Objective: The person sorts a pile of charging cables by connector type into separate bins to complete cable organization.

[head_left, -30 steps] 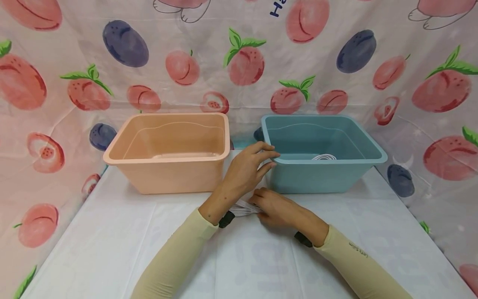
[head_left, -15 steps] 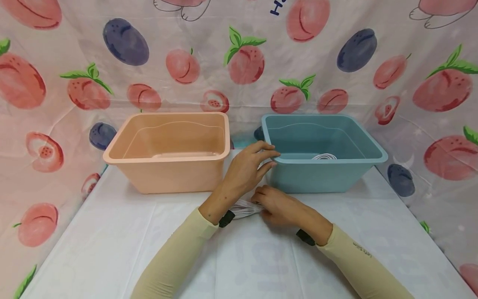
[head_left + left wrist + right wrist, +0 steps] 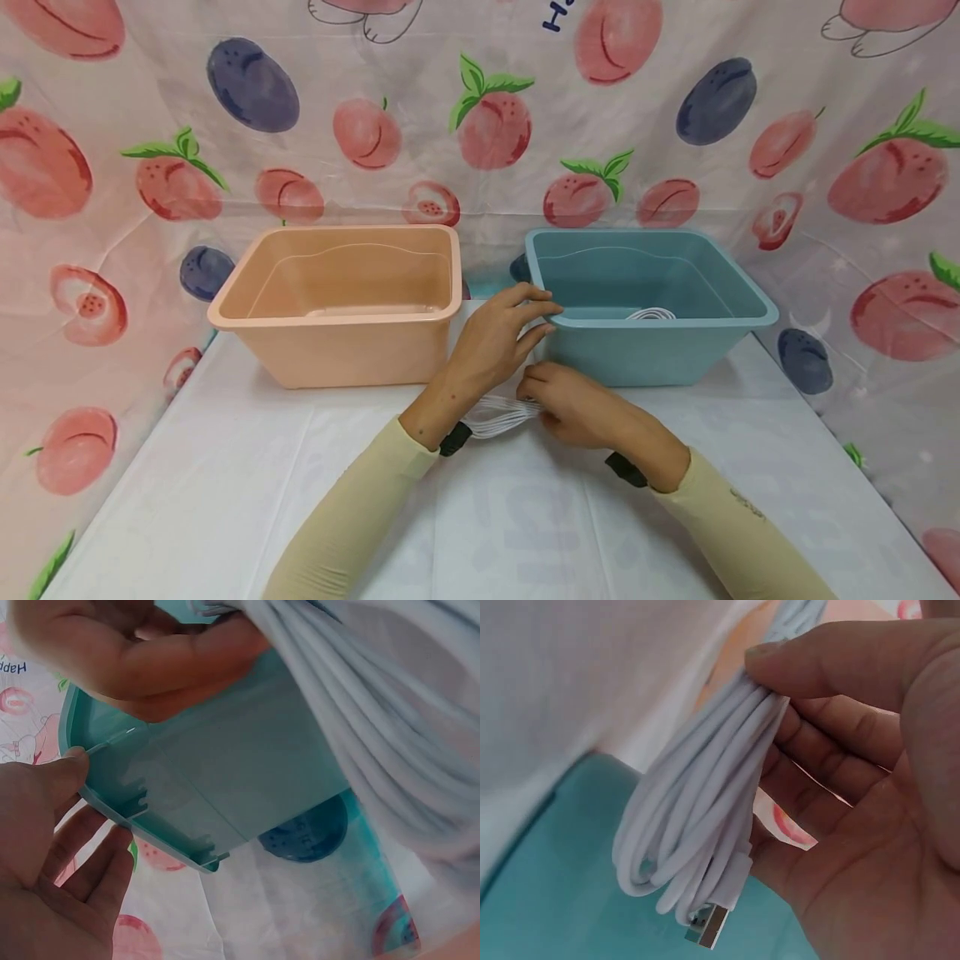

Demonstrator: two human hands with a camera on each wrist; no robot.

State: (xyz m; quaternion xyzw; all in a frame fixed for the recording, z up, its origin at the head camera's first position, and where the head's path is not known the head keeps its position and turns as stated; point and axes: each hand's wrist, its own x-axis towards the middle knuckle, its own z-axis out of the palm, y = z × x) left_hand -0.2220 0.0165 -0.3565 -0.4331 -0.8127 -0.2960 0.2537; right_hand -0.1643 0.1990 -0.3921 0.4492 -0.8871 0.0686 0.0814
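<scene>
My right hand [image 3: 573, 404] pinches a bundled white USB cable [image 3: 498, 415] between thumb and fingers, just above the table in front of the bins. In the right wrist view, the looped USB cable [image 3: 697, 795] ends in a metal plug [image 3: 707, 926]. My left hand [image 3: 491, 346] holds the near left corner of the blue-green bin [image 3: 645, 358], fingertips over the rim and thumb against the outside. The left wrist view shows the left hand [image 3: 60, 855] at that rim. A second coiled white cable [image 3: 651, 314] lies inside the bin, partly hidden by its front wall.
An orange bin [image 3: 352, 354] stands to the left of the blue-green one, with a narrow gap between them. Both stand at the back of a white-covered table [image 3: 517, 533]. A fruit-print cloth [image 3: 480, 192] hangs behind and along the sides.
My right hand has moved slightly right and up, drawing the USB cable with it, so more of its loops show. The left hand stays at the bin's corner.
</scene>
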